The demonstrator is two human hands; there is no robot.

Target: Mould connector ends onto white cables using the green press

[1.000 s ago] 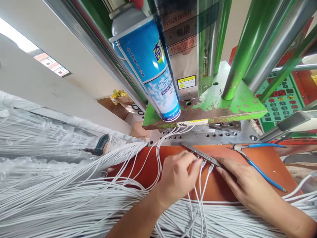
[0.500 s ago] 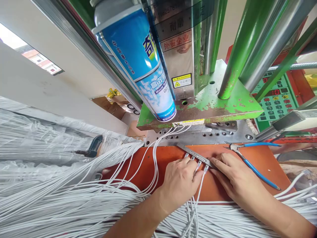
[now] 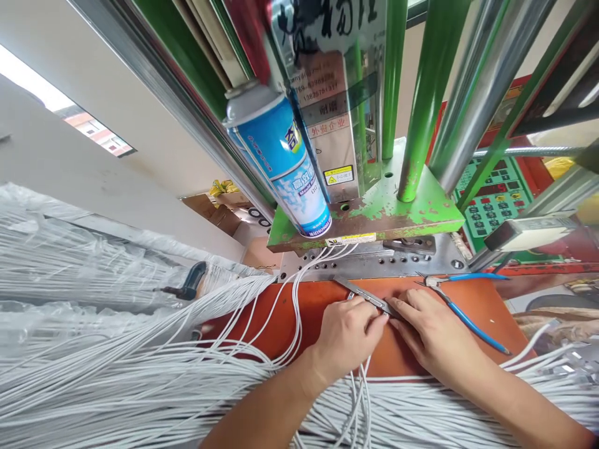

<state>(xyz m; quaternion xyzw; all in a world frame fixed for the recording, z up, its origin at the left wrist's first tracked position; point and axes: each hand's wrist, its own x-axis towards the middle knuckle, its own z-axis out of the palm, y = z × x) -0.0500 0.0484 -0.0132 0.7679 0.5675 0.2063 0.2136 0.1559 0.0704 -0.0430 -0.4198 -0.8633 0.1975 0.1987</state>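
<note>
A narrow metal bar (image 3: 362,292) lies aslant over the orange work surface (image 3: 309,312), with white cables hanging below it. My left hand (image 3: 349,330) is closed at the bar's lower edge, its thumb and fingers pinched round a cable connector. My right hand (image 3: 433,324) grips the bar's right end between thumb and fingers. The connectors under my left fingers are mostly hidden. White cables (image 3: 361,399) run down from beneath my left hand. Right of the bar lie blue-handled pliers (image 3: 461,305) with their handles spread.
A green press (image 3: 397,215) with upright posts stands behind, cables running under its plate. On the plate is a blue spray can (image 3: 290,168). Bundled white cables (image 3: 140,380) cover the left and front. A control panel (image 3: 498,199) and a dark-handled tool (image 3: 187,284) flank the press.
The view has shifted, showing more of the spray can's top. My left thumb has moved up to the bar's right part, over connectors that showed before. My right hand keeps its hold.
</note>
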